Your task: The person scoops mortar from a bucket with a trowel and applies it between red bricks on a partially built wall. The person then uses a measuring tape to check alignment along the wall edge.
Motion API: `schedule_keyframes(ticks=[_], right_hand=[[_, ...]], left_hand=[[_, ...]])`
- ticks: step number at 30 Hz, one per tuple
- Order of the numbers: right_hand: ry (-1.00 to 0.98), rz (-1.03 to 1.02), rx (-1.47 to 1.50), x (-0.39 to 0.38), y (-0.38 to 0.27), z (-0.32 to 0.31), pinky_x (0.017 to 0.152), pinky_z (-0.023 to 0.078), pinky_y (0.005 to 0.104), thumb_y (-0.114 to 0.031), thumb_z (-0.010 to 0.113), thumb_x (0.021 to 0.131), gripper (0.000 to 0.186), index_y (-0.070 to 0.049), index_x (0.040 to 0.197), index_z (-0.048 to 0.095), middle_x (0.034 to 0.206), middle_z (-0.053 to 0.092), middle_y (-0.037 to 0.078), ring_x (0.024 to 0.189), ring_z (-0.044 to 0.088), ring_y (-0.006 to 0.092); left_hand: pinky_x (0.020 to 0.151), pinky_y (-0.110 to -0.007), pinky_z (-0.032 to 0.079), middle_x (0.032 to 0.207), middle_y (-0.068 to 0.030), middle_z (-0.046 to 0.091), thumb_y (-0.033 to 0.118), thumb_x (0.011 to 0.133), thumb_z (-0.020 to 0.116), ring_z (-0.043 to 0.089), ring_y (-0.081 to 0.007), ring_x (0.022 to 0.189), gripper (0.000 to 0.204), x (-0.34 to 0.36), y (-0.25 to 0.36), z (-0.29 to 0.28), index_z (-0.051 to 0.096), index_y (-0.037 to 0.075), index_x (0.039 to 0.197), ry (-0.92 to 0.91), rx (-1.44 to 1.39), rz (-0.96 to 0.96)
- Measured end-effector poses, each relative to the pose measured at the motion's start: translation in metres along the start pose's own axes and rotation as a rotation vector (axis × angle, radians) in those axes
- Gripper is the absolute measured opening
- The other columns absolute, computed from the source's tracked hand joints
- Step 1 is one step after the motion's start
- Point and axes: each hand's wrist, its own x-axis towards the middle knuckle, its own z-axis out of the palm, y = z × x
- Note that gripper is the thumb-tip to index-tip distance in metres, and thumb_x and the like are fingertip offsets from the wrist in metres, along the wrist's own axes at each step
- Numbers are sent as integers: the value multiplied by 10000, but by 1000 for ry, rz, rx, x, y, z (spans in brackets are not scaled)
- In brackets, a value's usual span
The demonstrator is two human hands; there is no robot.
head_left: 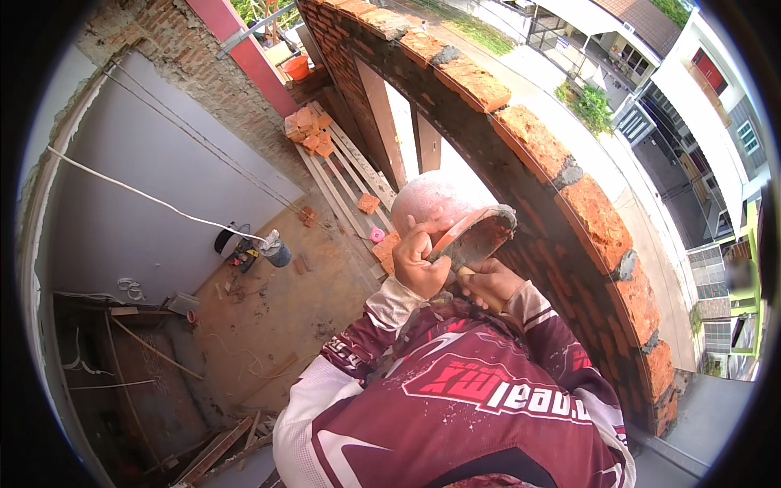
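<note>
A dusty pinkish-orange bucket (pixel 439 195) is tipped on its side in front of me, its mouth toward my chest and right. Grey mortar cakes its rim and inside. My left hand (pixel 421 262) is closed around the near left part of that rim. Just inside the mouth, my right hand (pixel 493 285) grips a pale yellow handle (pixel 480 293), which looks like a trowel's; its blade cannot be made out. To the right of both hands curves the brick wall (pixel 598 215), with grey mortar lumps between its top bricks.
A thin string runs along the wall's top. Below left, a slatted plank platform (pixel 338 175) carries stacked orange bricks (pixel 307 126) and loose ones. An orange tub (pixel 298 67) sits farther off. A dark bucket (pixel 277 252) hangs or stands by a white cable; a street lies beyond the wall.
</note>
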Motion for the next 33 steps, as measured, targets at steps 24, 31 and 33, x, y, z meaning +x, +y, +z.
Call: schedule_keyframes(ticks=[24,31,33], right_hand=[[197,-137,-531,3,-15,34,546,470,308,-202,519,956,305,41,1079,656,796,655,64,587,560,128],[82,-98,-143,1,-22,27,507,465,251,-212,546,970,259,12,1061,640,799,625,38,591,568,95],[66,-94,-63,-8,-28,14,501,455,226,-213,559,963,275,3,1120,625,802,621,26,578,550,69]], left_hand=[[1130,-555,291,1106,-86,715,-35,641,591,419,-177,536,195,4,-18,17,407,31,640,115,-34,8],[717,-282,434,1132,-92,712,-54,636,591,315,-82,525,169,-2,-33,11,446,19,682,147,-31,-99],[484,-226,267,1164,-88,705,-83,644,566,280,-38,548,151,1,-38,8,463,8,707,216,-72,-70]])
